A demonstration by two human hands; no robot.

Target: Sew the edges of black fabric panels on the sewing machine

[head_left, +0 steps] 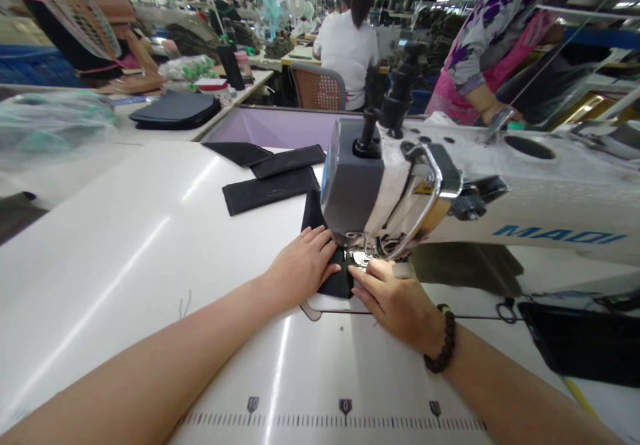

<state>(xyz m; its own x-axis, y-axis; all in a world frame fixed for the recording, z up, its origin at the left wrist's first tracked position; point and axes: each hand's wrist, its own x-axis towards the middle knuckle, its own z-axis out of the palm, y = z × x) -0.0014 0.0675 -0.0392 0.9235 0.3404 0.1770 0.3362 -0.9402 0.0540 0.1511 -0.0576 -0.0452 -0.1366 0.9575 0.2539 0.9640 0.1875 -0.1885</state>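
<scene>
My left hand (304, 265) lies flat with its fingers stretched over a black fabric piece (334, 286) on the white sewing table. The fabric's upper part runs up beside the sewing machine head (353, 185), and its front corner sits next to the presser foot (356, 256). My right hand (395, 295) is on the other side, its fingertips touching the fabric's right edge, fingers extended and slightly apart. A pale wrap circles one finger, and a dark beaded bracelet (441, 342) is on that wrist. The needle tip cannot be made out.
Several black stitched flaps (273, 192) lie behind my left hand. Right of the machine are an olive cloth (465, 268), scissors (507, 310) and a dark phone-like slab (580, 342). A stack of dark panels (175, 108) sits back left. Co-workers are behind; one patterned sleeve (493, 25) is close.
</scene>
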